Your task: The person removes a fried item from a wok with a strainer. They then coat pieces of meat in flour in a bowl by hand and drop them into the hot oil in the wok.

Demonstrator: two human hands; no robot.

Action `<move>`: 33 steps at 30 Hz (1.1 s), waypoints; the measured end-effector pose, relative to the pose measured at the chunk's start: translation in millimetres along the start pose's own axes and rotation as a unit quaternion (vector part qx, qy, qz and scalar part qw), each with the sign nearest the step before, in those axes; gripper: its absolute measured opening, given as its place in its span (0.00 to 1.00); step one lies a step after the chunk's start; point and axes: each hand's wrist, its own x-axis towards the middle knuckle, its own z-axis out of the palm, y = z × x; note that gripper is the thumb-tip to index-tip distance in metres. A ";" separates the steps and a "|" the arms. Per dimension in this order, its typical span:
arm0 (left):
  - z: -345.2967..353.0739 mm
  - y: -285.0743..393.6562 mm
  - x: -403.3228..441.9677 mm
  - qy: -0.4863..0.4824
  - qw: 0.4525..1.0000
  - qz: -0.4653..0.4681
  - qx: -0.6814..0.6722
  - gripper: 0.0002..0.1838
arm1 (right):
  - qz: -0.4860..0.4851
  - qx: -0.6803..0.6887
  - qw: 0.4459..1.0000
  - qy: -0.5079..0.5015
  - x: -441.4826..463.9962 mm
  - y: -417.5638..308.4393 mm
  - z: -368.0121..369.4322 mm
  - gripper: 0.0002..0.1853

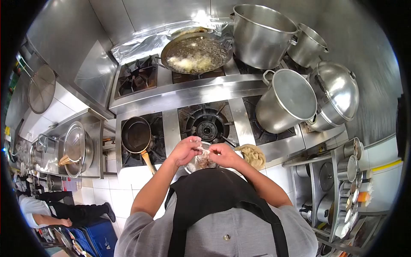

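My left hand [187, 151] and my right hand [223, 155] meet above a bowl at the front of the stove. Between their closed fingers is a small whitish, flour-dusted piece of food [204, 151]; its exact kind is too small to tell. Below them, the bowl [187, 168] holds white powder and some brownish-pink pieces, partly hidden by my hands and apron. A crumpled beige cloth [251, 156] lies just right of my right hand.
At the back, a wide pan [214, 47] of bubbling oil has pale food frying. A frying pan [136, 135] sits front left. Large pots [284, 103] crowd the right. Shelves [317, 188] of cookware stand at right. Another person [43, 210] is at far left.
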 end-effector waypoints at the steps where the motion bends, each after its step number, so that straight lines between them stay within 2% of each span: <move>1: -2.8 -2.7 -2.4 0.009 1.000 -0.010 0.014 0.05 | -0.003 -0.002 1.000 -0.001 1.4 -4.9 -0.7 0.09; 3: -5.9 -4.9 -7.9 -0.001 1.000 -0.017 0.018 0.05 | -0.036 -0.049 0.998 -0.019 2.7 -11.6 2.2 0.09; 9: -18.2 -10.4 -16.5 0.023 1.000 -0.015 0.004 0.05 | -0.021 -0.016 0.999 -0.043 9.8 -33.1 3.7 0.07; 12: -28.7 -9.9 -18.7 -0.013 1.000 -0.015 0.016 0.06 | -0.030 -0.004 0.999 -0.041 13.7 -45.3 1.0 0.06; 19: -16.7 -4.4 -26.8 0.015 0.997 -0.035 -0.072 0.07 | -0.091 -0.011 0.995 -0.028 17.7 -70.0 -5.7 0.06; 22: -27.2 -1.0 -26.1 0.004 0.998 -0.001 -0.062 0.06 | -0.084 -0.021 0.996 -0.012 16.3 -61.0 -6.7 0.07; 24: -30.9 8.8 -30.2 0.031 0.995 -0.066 -0.063 0.17 | -0.043 -0.037 0.998 -0.002 14.4 -41.3 -6.3 0.08; 25: -24.0 14.0 -31.7 0.029 0.996 -0.064 -0.062 0.17 | -0.045 -0.039 0.998 -0.001 14.0 -29.5 -5.1 0.08; 27: -5.9 23.1 -33.1 0.142 0.989 -0.004 0.039 0.26 | -0.014 -0.064 0.998 -0.003 11.5 -9.0 -1.6 0.09; 28: 4.1 32.0 -29.5 0.168 0.982 0.008 0.080 0.29 | -0.001 -0.057 0.998 0.003 9.3 -2.6 1.4 0.10; 29: 10.9 44.3 -20.2 0.198 0.968 0.063 0.141 0.29 | -0.026 -0.055 0.998 0.018 7.8 6.7 4.2 0.11; 30: 17.1 59.5 -8.0 0.227 0.946 0.116 0.200 0.29 | 0.001 -0.060 0.998 0.004 6.1 13.4 4.0 0.10; 31: 17.4 83.3 5.0 0.188 0.908 0.175 0.330 0.23 | 0.028 -0.066 0.997 -0.009 4.2 20.2 3.6 0.09; 33: 11.9 153.0 37.7 0.064 0.871 0.180 0.453 0.13 | 0.031 -0.072 0.997 0.007 -0.4 33.0 4.6 0.11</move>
